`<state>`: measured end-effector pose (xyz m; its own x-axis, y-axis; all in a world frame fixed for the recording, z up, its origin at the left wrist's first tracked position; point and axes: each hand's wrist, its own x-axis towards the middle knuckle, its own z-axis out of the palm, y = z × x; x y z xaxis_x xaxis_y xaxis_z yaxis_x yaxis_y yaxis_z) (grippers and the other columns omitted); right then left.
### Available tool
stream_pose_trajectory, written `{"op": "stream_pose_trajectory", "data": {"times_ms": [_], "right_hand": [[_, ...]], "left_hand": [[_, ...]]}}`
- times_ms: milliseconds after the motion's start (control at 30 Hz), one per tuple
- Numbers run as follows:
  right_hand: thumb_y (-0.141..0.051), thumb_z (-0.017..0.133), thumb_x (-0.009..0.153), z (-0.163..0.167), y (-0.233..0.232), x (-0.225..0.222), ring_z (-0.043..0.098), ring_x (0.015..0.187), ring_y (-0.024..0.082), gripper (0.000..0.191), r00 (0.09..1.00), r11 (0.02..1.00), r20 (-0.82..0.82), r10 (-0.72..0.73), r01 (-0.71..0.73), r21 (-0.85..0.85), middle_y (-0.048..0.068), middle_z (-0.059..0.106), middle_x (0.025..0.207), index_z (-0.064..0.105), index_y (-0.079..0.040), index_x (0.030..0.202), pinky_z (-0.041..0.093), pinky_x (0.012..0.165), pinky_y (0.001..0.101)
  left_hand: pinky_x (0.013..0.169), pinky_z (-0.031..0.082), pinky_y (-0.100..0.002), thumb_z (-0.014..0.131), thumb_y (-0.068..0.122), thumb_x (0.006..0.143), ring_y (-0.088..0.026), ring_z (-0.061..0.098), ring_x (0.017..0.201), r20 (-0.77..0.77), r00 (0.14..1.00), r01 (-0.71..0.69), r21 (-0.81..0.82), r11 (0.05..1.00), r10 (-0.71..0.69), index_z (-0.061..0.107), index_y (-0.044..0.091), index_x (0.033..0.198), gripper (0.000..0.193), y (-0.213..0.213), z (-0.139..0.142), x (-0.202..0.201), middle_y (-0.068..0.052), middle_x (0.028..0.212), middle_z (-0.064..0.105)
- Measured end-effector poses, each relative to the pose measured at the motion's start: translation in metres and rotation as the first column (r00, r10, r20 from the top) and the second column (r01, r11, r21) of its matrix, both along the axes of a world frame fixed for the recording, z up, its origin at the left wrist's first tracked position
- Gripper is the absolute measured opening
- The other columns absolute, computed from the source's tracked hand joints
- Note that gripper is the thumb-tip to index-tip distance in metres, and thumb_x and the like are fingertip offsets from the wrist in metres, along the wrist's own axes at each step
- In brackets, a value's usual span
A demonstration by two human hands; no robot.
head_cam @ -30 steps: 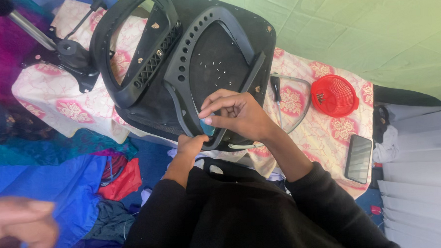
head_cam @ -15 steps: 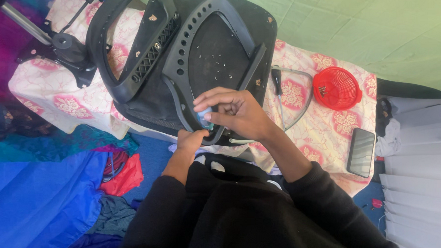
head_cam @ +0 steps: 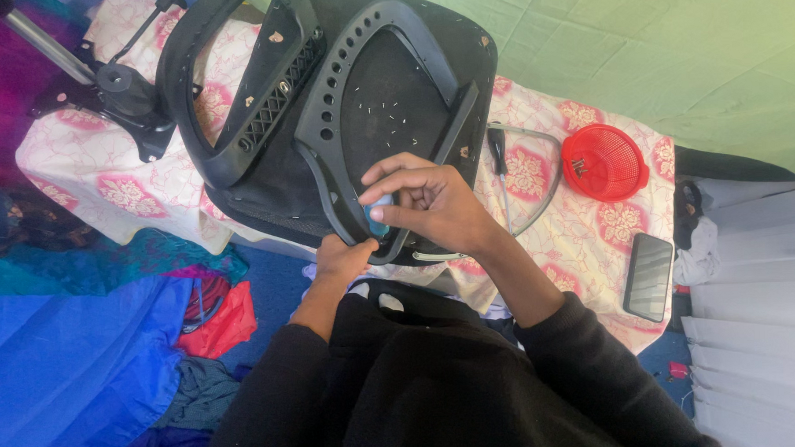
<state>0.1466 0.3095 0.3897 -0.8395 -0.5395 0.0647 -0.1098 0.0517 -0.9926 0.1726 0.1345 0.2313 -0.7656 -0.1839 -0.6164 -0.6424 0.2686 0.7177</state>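
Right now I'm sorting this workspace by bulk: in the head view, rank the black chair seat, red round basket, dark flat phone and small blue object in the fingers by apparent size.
1. Black plastic chair seat, by far largest.
2. Red round mesh basket.
3. Dark flat phone; close to the basket, so their order is unsure.
4. Small blue object under the right hand, mostly hidden.

Chair seat [head_cam: 384,100] at upper centre of the frame, lying upside down on the table [head_cam: 105,181]. Chair mechanism [head_cam: 115,92] at upper left, on the table, just left of the seat. Right hand [head_cam: 423,200] on the seat's lower edge, over a small tool [head_cam: 378,217]; left hand [head_cam: 344,259] directly below, at the seat rim. Basket [head_cam: 605,162] on the table, right of the seat. Phone [head_cam: 649,276] at the table's lower right edge, below the basket. Cloth heap [head_cam: 77,367] at lower left, below the table.
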Motion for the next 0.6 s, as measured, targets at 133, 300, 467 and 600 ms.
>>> {"op": "stream_pose_trajectory", "data": {"times_ms": [133, 300, 467, 600], "right_hand": [[0.001, 0.084, 0.089, -0.002, 0.001, -0.002, 0.049, 0.073, -0.001, 0.019, 0.997, 0.999, -0.050, 0.052, -0.052, 0.012, 0.002, 0.065, 0.115, 0.080, -0.005, 0.106, 0.041, 0.065, 0.0177], [-0.002, 0.078, 0.088, -0.001, 0.002, -0.007, 0.051, 0.068, -0.001, 0.021, 0.990, 0.996, 0.110, 0.091, -0.088, -0.033, 0.001, 0.071, 0.116, 0.079, -0.008, 0.108, 0.041, 0.058, 0.0177], [0.000, 0.075, 0.092, -0.003, 0.002, -0.011, 0.056, 0.076, -0.001, 0.020, 0.995, 0.996, 0.043, 0.094, -0.094, 0.008, 0.002, 0.068, 0.123, 0.080, -0.006, 0.111, 0.045, 0.063, 0.0179], [0.001, 0.081, 0.090, -0.004, 0.003, -0.016, 0.050, 0.072, 0.000, 0.023, 0.995, 0.994, -0.007, 0.104, -0.104, -0.009, 0.004, 0.066, 0.118, 0.079, -0.004, 0.112, 0.041, 0.062, 0.0178]], "left_hand": [[0.070, 0.053, -0.033, 0.084, 0.040, 0.074, -0.020, 0.070, 0.074, 0.075, 0.989, 0.146, -0.301, 0.943, -0.129, 0.079, 0.006, 0.088, 0.038, -0.011, 0.020, -0.003, -0.012, 0.078, 0.075], [0.058, 0.059, -0.033, 0.080, 0.039, 0.080, -0.020, 0.073, 0.061, 0.054, 0.992, 0.119, -0.137, 0.983, -0.112, 0.073, -0.003, 0.072, 0.043, -0.040, 0.029, -0.018, -0.011, 0.069, 0.075], [0.060, 0.061, -0.032, 0.084, 0.032, 0.079, -0.017, 0.073, 0.062, 0.011, 0.996, 0.090, -0.075, 0.993, -0.089, 0.068, -0.003, 0.078, 0.038, -0.041, 0.014, -0.022, -0.011, 0.070, 0.074], [0.066, 0.058, -0.032, 0.083, 0.028, 0.076, -0.017, 0.076, 0.062, -0.129, 0.976, 0.153, -0.185, 0.971, -0.178, 0.073, 0.003, 0.085, 0.029, -0.035, 0.007, -0.012, -0.008, 0.070, 0.076]]}}
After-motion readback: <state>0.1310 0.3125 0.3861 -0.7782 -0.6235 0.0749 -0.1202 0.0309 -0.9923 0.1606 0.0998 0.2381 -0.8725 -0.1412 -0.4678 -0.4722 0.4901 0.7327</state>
